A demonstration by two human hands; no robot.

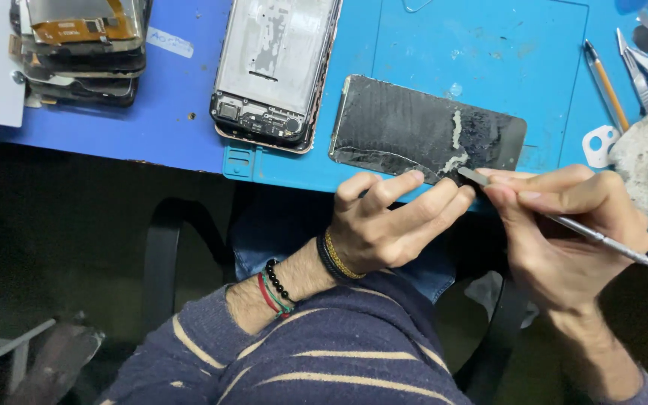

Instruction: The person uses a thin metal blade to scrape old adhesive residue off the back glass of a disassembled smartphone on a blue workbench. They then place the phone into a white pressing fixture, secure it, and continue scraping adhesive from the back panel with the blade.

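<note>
Blue work mat (489,45) covers the bench top and carries everything noted below. An opened phone chassis (275,67) lies near the mat's left part, its long axis running away from the person, circuit end toward the near edge. A stack of phone parts (80,52) sits well to its left.

The dark screen panel (425,129) lies flat at the mat's near edge, just right of the chassis. Its long axis runs left to right, tilted slightly, the right end nearer the person. Pale residue streaks its right half.

Left hand (384,221) rests at the panel's near edge, index and middle fingers extended and touching that edge, the other fingers curled under. Beaded bracelets circle the wrist.

Right hand (571,225) pinches a thin metal pry tool (601,238) between thumb and fingers. The tool's long axis slants from lower right to upper left; its flat tip points left and meets the panel's near right corner.

Tweezers (643,71) and a pencil-like tool (605,82) lie at the mat's right.
</note>
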